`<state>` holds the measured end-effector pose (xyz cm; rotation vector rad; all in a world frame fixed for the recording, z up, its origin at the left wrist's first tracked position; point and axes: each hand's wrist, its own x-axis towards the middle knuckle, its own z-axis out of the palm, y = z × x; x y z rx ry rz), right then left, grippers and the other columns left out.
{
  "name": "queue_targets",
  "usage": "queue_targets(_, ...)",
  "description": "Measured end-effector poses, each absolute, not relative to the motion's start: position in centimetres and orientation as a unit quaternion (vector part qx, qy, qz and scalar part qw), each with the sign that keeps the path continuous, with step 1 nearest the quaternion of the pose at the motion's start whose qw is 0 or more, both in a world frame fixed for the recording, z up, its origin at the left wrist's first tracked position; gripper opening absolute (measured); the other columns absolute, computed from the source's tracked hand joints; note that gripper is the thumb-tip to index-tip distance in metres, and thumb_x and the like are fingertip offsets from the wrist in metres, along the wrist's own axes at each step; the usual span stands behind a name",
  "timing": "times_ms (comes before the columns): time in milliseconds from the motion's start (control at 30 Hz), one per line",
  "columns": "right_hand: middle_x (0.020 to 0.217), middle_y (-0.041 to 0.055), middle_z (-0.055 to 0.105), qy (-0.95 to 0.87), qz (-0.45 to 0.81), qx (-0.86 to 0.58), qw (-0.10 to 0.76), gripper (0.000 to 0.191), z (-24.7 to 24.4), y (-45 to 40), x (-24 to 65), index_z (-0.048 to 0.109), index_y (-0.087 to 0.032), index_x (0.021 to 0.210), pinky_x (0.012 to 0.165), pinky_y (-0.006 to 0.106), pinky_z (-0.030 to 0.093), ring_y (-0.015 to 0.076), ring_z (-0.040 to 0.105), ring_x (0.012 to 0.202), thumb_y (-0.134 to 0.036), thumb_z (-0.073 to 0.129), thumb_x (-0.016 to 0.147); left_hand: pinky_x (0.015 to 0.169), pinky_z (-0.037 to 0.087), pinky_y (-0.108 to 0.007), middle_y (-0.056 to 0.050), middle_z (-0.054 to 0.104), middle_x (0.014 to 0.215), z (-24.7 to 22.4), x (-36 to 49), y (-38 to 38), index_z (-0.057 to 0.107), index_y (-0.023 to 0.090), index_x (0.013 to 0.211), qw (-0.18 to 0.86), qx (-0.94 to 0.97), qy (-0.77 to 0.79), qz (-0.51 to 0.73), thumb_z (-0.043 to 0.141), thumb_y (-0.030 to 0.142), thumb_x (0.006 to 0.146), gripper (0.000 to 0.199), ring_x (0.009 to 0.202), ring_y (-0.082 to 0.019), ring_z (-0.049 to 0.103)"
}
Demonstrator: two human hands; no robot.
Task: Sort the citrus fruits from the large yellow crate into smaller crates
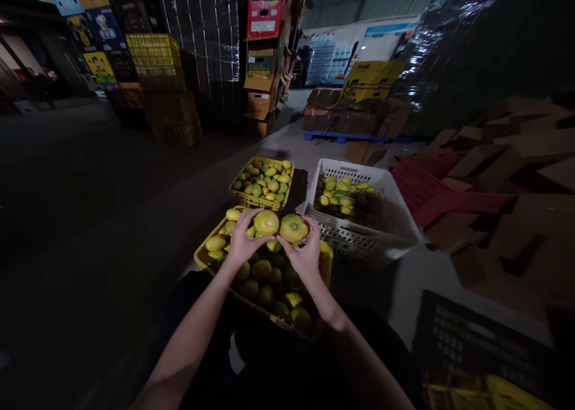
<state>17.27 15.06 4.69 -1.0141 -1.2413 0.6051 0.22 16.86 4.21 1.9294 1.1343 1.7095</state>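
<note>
My left hand [242, 239] is closed around a yellow lemon [266, 222], thumb below and fingers above. In my right hand [306, 251] is a greener lemon [294, 228], its round end turned up toward me. The two lemons are held side by side, over a yellow crate [203, 260] filled with yellow and green lemons [261, 270]. My forearms reach across the near side of this crate and hide part of its contents.
Behind stands a smaller-looking yellow crate [233, 190] full of lemons. A white crate [399, 209], partly filled, is to the right. Beyond it lie a red crate [426, 200] and heaped cardboard [525, 230]. Stacked boxes [260, 69] and a blue pallet [341, 137] stand farther back.
</note>
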Motion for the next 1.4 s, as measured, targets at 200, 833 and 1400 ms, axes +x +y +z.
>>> queue_targets(200, 0.132, 0.0124, 0.062, -0.548, 0.254, -0.448, 0.659, 0.064, 4.9, 14.9, 17.2, 0.048, -0.028, 0.117, 0.112, 0.047, 0.045, 0.0297, 0.059, 0.127, -0.038, 0.084, 0.065, 0.106, 0.048, -0.051, -0.013, 0.068, 0.126, 4.1, 0.2, 16.9, 0.065, 0.025, 0.127, 0.157, 0.683, 0.39, 0.597, 0.088, 0.049, 0.073, 0.063, 0.12, -0.031, 0.062)
queue_targets(833, 0.128, 0.0128, 0.059, -0.523, 0.208, -0.523, 0.64, 0.067, 5.0, 15.0, 17.7, 0.052, -0.026, 0.117, 0.095, 0.045, 0.052, 0.0321, 0.056, 0.12, -0.05, 0.084, 0.063, 0.093, 0.056, -0.039, -0.01, 0.06, 0.122, 4.0, 1.1, 17.1, 0.069, 0.026, 0.123, 0.243, 0.574, 0.456, 0.635, 0.094, 0.047, 0.063, 0.068, 0.117, -0.028, 0.06)
queue_targets(1400, 0.118, 0.013, 0.064, -0.556, 0.13, -0.504, 0.647, 0.062, 2.3, 16.5, 17.1, 0.053, -0.022, 0.119, 0.086, 0.045, 0.055, 0.0309, 0.063, 0.108, -0.043, 0.079, 0.067, 0.096, 0.055, -0.04, -0.01, 0.064, 0.117, 3.1, 0.8, 17.0, 0.07, 0.023, 0.123, 0.19, 0.612, 0.454, 0.62, 0.094, 0.045, 0.064, 0.067, 0.108, -0.026, 0.063)
